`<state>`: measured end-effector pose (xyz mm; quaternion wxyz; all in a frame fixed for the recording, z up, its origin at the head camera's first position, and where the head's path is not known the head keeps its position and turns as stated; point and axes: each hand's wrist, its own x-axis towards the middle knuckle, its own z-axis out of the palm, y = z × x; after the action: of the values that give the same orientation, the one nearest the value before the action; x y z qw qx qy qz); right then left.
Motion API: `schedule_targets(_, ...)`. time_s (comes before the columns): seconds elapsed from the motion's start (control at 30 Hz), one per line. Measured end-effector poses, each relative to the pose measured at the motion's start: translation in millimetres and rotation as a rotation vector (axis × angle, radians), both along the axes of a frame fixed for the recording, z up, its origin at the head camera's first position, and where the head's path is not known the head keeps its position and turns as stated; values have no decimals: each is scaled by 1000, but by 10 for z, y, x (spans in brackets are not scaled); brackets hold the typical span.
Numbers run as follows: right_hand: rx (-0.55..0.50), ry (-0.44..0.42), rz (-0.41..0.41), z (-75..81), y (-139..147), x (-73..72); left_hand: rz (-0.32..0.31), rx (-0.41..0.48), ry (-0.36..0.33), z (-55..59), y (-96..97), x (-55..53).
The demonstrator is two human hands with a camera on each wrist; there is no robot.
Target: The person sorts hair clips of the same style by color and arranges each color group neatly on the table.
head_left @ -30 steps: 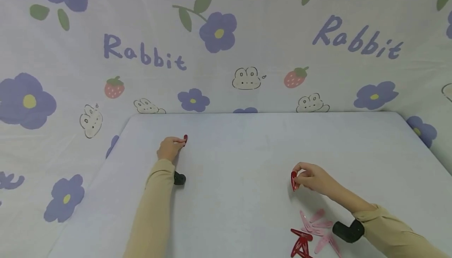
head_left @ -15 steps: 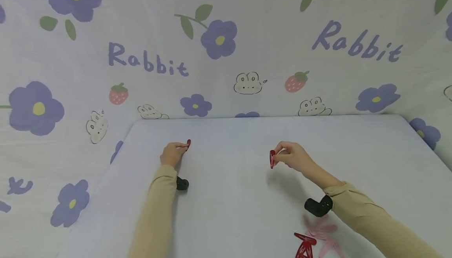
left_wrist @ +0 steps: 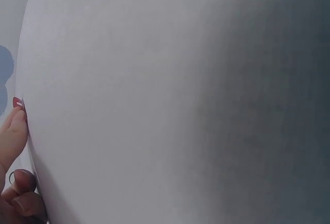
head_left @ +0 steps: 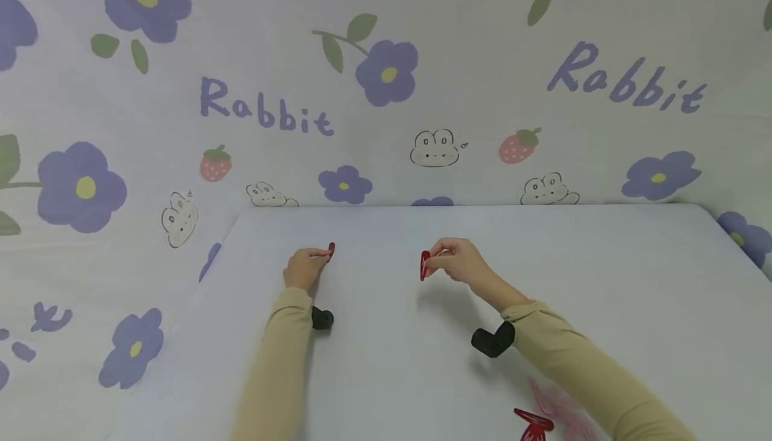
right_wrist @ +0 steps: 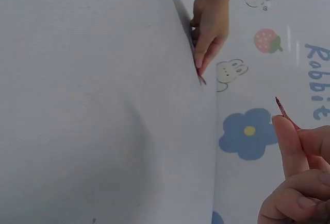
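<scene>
Near the back left of the white table, my left hand (head_left: 304,268) pinches a small red hair clip (head_left: 331,251) between thumb and fingers, low by the tabletop. My right hand (head_left: 461,262) holds another red hair clip (head_left: 425,265) upright in a thumb-and-finger pinch, raised over the middle of the table with its shadow below. In the right wrist view, that second clip's thin edge (right_wrist: 281,108) sticks up past the fingertips. The left wrist view shows only part of the left hand (left_wrist: 14,139) at its edge.
At the front right lie red hair clips (head_left: 533,419) and pink hair clips (head_left: 561,407), partly hidden by the right sleeve (head_left: 579,360). Black wrist-worn devices (head_left: 493,340) sit at both cuffs. A patterned cloth (head_left: 386,126) hangs behind the table (head_left: 386,360).
My right hand has carried its red hair clip leftward and toward the back of the table, closer to the left hand. The left hand keeps its pinch; the head view has shifted slightly.
</scene>
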<state>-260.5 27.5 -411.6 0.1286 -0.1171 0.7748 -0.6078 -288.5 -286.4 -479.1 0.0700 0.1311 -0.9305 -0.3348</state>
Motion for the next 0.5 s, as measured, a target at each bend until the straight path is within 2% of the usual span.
schedule_targets(0.23,-89,-40,-53,-134,-213,-98,2,-33,11,-51,90,-4)
schedule_targets(0.5,-25,-16,-93,-153,-506,-280,-1,-60,18,10,5,8)
